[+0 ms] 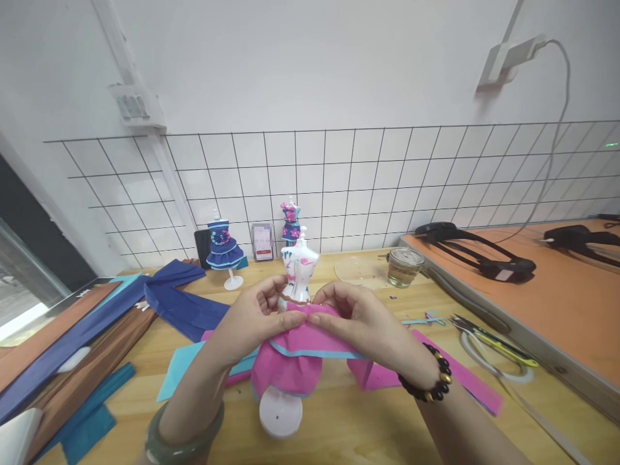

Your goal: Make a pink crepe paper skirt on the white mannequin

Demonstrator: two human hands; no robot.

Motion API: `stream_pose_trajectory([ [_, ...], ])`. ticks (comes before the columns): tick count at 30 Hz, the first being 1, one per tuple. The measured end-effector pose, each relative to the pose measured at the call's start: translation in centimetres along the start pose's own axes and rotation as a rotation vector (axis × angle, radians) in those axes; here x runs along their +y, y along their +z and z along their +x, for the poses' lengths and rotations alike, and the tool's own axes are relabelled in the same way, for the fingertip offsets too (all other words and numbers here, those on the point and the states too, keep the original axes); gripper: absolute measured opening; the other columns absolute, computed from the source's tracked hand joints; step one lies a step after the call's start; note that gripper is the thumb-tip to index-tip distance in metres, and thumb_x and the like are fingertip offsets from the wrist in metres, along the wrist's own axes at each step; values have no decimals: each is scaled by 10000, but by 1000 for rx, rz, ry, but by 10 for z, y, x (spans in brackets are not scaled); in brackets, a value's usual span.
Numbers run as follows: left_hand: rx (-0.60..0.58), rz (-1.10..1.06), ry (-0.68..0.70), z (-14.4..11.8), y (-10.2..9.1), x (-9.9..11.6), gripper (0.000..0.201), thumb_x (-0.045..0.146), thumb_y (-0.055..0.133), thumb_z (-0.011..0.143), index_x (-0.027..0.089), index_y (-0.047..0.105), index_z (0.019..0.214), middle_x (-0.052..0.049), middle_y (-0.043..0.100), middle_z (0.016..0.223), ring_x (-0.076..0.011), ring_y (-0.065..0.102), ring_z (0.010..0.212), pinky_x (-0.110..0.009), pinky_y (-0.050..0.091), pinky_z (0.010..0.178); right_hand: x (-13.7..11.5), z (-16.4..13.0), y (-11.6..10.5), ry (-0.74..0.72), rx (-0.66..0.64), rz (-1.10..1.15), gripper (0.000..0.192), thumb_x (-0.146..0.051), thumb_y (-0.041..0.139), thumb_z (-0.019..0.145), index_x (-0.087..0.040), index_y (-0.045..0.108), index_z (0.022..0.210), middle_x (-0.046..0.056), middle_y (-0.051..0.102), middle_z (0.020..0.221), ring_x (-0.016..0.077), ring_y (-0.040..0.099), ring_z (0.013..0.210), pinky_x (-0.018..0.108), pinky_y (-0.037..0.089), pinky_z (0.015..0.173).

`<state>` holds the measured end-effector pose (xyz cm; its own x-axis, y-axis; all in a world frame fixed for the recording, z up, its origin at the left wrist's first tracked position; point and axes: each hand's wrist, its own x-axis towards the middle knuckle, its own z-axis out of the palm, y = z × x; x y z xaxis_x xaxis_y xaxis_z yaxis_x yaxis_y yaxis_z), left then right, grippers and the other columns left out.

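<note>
A small white mannequin (pixel 301 265) with pink and blue marks leans in front of me, its round white base (pixel 281 415) tipped toward me. Pink fabric (pixel 310 332) with a light-blue edge wraps its lower part like a skirt, with another pink layer below. My left hand (pixel 259 313) pinches the fabric at the waist between thumb and fingers. Close beside it, my right hand (pixel 356 316) pinches the same fabric, thumbs nearly touching. A brown band (pixel 294 299) circles the waist just above my thumbs. The fingers partly hide the mannequin's sides.
Dressed mini mannequins (pixel 225 248) stand at the back, near a phone (pixel 262 242). A cup of liquid (pixel 405 266) is behind my right hand. Cutting tools (pixel 498 339) and a pink strip (pixel 460 371) lie right; blue fabric (pixel 188 300) lies left. An orange board (pixel 508 303) borders the right side.
</note>
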<state>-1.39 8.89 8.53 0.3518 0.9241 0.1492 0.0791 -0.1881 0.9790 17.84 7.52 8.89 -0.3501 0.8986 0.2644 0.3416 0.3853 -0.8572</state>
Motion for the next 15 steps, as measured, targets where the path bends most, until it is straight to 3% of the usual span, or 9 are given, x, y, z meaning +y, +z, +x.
stream_pose_trajectory([
  [9, 13, 38, -51, -2, 0, 3, 560, 347, 727, 694, 177, 529, 1189, -50, 610, 961, -178, 563, 828, -314, 464, 722, -1, 0, 0, -4, 17, -45, 200, -375, 626, 793, -177, 610, 823, -12, 591, 704, 110, 503, 619, 213, 381, 515],
  [15, 14, -5, -2, -1, -2, 2, 611, 306, 736, 692, 230, 508, 1253, -80, 578, 1198, -185, 559, 914, -302, 463, 759, -6, -1, -4, 10, 5, 19, 266, -417, 529, 860, -167, 605, 810, 3, 586, 718, 116, 509, 635, 220, 395, 532],
])
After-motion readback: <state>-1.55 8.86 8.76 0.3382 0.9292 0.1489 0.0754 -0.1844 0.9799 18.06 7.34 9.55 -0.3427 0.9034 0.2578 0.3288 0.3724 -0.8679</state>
